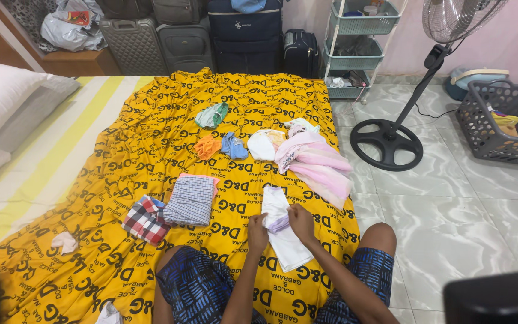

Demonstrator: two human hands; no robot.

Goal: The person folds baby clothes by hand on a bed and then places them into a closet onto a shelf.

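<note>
Yellow bedsheet (151,150) with black lettering covers the bed, and a person sits at its near edge, knees in blue patterned shorts. Both hands meet over a white garment (282,228) lying flat on the sheet just in front of them. The left hand (258,227) and the right hand (300,219) have their fingers pinched closed around a small lilac piece of cloth (279,224), held between them right on top of the white garment.

Folding this well seems to call for keeping the lilac cloth taut between both pinches and lining its edges up before pressing it flat.

Small folded items lie near: a checked blue-grey cloth (190,200), a red plaid cloth (146,219), an orange piece (207,146), a blue piece (234,146), a green piece (212,115) and a loose pink garment (316,162). A standing fan (391,135) and a grey laundry basket (499,120) stand on the tiled floor to the right.

Fingertips are hidden in the cloth, so the exact grip is unclear. What kind of garment the lilac piece is cannot be made out.
</note>
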